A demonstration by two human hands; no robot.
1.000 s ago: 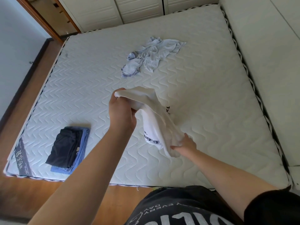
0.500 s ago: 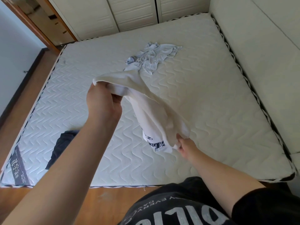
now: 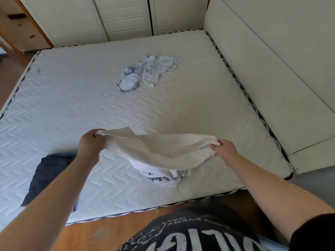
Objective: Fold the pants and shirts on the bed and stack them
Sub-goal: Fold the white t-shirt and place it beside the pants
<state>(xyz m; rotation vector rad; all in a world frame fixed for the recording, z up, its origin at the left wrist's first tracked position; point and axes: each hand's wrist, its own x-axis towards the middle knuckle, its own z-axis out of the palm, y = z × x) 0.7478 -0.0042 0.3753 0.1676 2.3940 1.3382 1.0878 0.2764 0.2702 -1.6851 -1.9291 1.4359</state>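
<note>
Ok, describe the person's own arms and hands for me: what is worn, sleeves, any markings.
Both hands are bare: left hand, right hand, with no gloves, rings or watch to be seen. The left forearm is uncovered as far as the frame shows. The right arm ends in a short black sleeve at the frame's corner. Below is a dark T-shirt with pale printed lettering.

wooden floor (image 3: 112,230) runs along the near edge of the view. cream wardrobe doors (image 3: 125,17) with panelled fronts stand at the far end, split by a dark vertical gap. a padded cream headboard (image 3: 272,57) rises along the right side, a seam crossing it diagonally. at the upper left, a wooden cabinet (image 3: 20,24) carries small dark fittings, possibly handles; blur prevents certainty. at the bottom edge, a dark printed t-shirt (image 3: 190,234) worn by the person shows pale lettering.
</note>
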